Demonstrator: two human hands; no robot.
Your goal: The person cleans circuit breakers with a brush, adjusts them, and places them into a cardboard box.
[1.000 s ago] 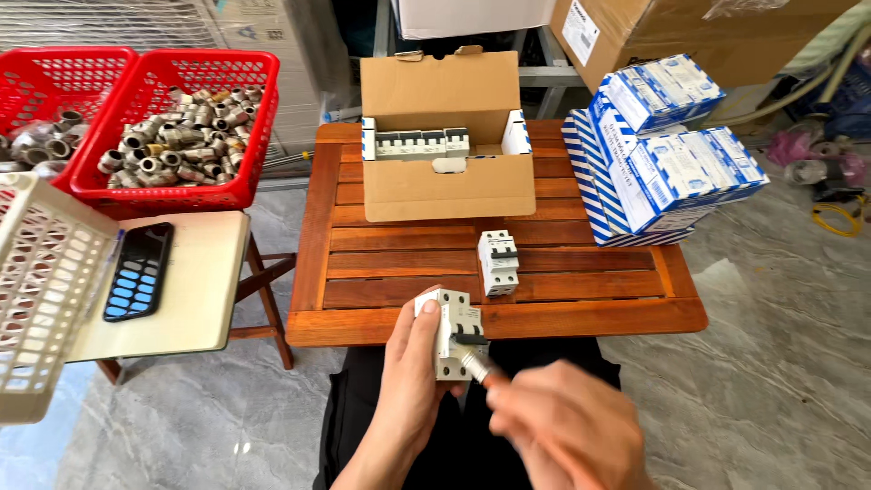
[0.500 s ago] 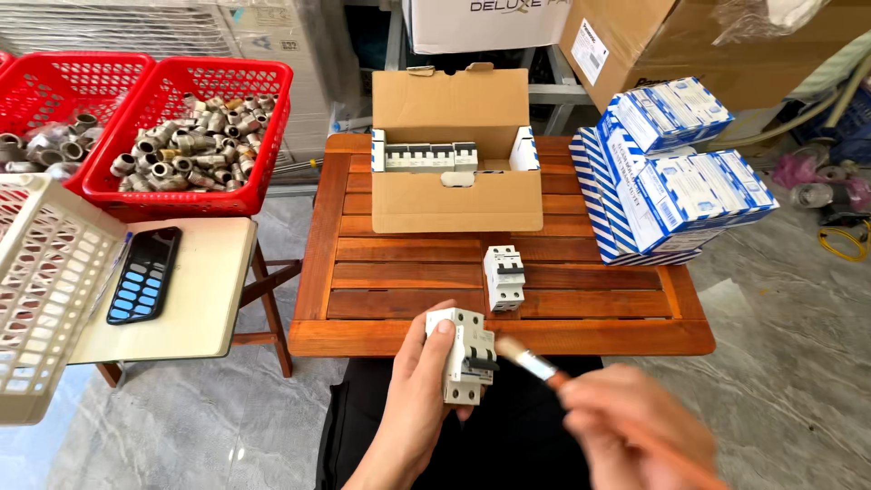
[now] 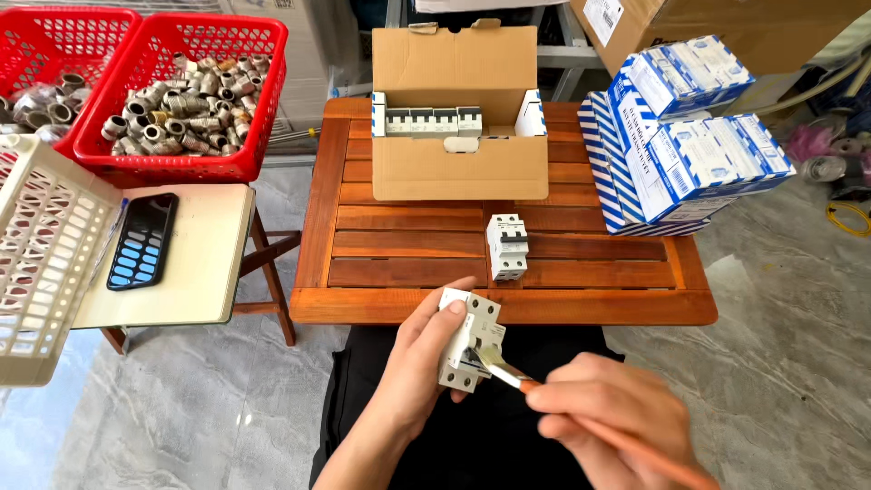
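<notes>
My left hand (image 3: 419, 363) grips a white circuit breaker (image 3: 469, 338) just in front of the near edge of a slatted wooden table (image 3: 408, 272). My right hand (image 3: 610, 419) holds a small brush (image 3: 508, 377) with an orange handle, and its bristle tip touches the breaker's lower side. Another white breaker (image 3: 507, 246) lies flat on the table's middle. Behind it stands an open cardboard box (image 3: 459, 168) with a row of several breakers (image 3: 433, 121) inside.
Stacked blue-and-white cartons (image 3: 682, 145) fill the table's right end. To the left, a low stool top (image 3: 190, 263) carries a dark phone-like device (image 3: 143, 240). Two red baskets (image 3: 186, 163) hold metal fittings, and a cream plastic basket (image 3: 41, 263) leans at far left.
My view has shifted and closed in on the table. The brush tip moved back from the right onto the breaker held in my left hand, which stays at the table's near edge.
</notes>
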